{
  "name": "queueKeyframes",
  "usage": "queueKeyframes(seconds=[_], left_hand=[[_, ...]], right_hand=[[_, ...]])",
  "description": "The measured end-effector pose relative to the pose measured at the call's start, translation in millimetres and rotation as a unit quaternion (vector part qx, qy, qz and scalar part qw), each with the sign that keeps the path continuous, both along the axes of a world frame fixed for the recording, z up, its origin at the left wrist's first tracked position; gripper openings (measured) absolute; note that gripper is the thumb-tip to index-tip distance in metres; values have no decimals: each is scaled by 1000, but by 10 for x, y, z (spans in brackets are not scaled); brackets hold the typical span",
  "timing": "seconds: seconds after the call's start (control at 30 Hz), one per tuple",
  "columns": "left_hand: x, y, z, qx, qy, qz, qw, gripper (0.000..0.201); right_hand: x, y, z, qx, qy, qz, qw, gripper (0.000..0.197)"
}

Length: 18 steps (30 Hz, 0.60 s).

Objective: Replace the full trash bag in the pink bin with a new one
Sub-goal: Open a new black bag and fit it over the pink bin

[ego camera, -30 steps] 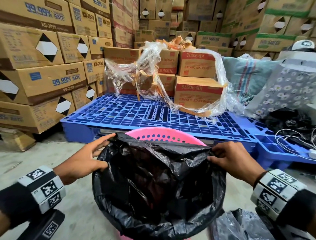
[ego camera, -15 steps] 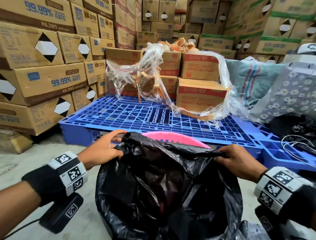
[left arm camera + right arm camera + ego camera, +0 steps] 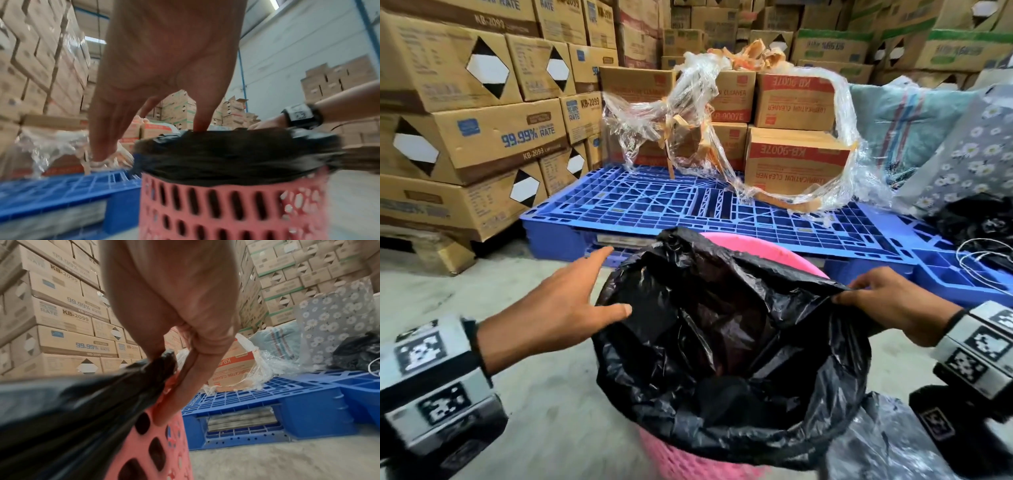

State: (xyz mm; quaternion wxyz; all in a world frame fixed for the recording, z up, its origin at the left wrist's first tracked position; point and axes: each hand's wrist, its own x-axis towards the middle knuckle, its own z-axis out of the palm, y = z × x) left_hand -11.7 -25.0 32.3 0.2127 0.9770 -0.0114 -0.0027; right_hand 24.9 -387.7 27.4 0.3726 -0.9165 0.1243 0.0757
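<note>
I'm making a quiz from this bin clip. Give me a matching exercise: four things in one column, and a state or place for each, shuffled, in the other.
Things:
1. left hand
2. right hand
3. black bag
4. clear wrap

States:
A. draped over boxes on the blue pallet
B. lining the pink bin
C. open, fingers spread
D. pinching the bag's rim

Pairs: 1-C, 2-D, 3-B, 4-A
</note>
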Motion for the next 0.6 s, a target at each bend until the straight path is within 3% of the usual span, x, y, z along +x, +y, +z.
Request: queueKeyframes(seconds=[0.1,0.17,0.3,0.37,0.47,0.53,0.6], left_hand=[[-343,-7,-21,-64,93,0,994,74],[-326,34,-45,-129,90,14,988,62],[22,194,-144,-151,59,21,987,61],[225,255,-146,-126,55,-8,990,64],[498,311,-77,-90,56,-36,994,67],[624,349,-38,-19,47,-43,998,68],[606,364,-21,35,12,-32,999,71]], right_hand=[[-212,42,16,18,32,16,999,20],[-339,56,9,24,57,40,997,21],[-449,90,-41,-4,100,82,992,24],[-387,120,-104,-8,72,80,994,34],[-308,158,-190,-80,-11,133,988,90],[-318,191,-176,-148,-92,213,961,98],[-316,188,-179,-195,-159,282,926,90]])
